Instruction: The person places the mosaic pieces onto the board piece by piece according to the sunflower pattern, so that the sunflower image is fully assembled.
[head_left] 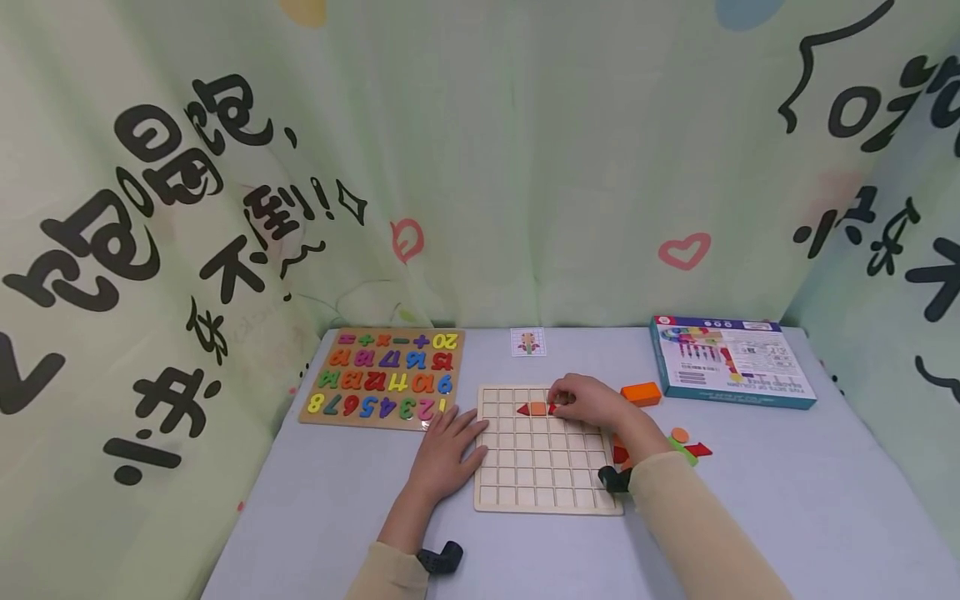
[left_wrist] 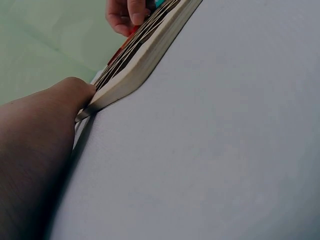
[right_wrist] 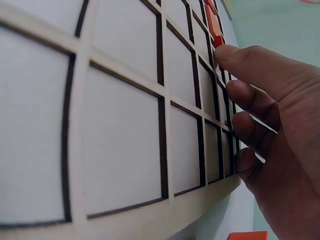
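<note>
A wooden grid board (head_left: 543, 498) lies on the table, divided into rows of square cells. Near its top, a red triangle (head_left: 523, 409) and an orange square (head_left: 537, 408) sit side by side in cells. My right hand (head_left: 592, 400) reaches over the upper part of the board, pinching another red triangle (right_wrist: 217, 40) just right of the orange square; fingers partly hide it. My left hand (head_left: 447, 454) is spread along the board's left edge, its thumb against the rim in the left wrist view and its fingertips close to the number board (head_left: 337, 418).
Orange blocks (head_left: 641, 394) lie right of the grid board. Lower down are a green piece (head_left: 684, 451), an orange disc (head_left: 679, 435) and a red piece (head_left: 700, 450). A small picture card (head_left: 528, 342) lies behind the board, a flat box (head_left: 735, 367) at the back right. A curtain hangs behind.
</note>
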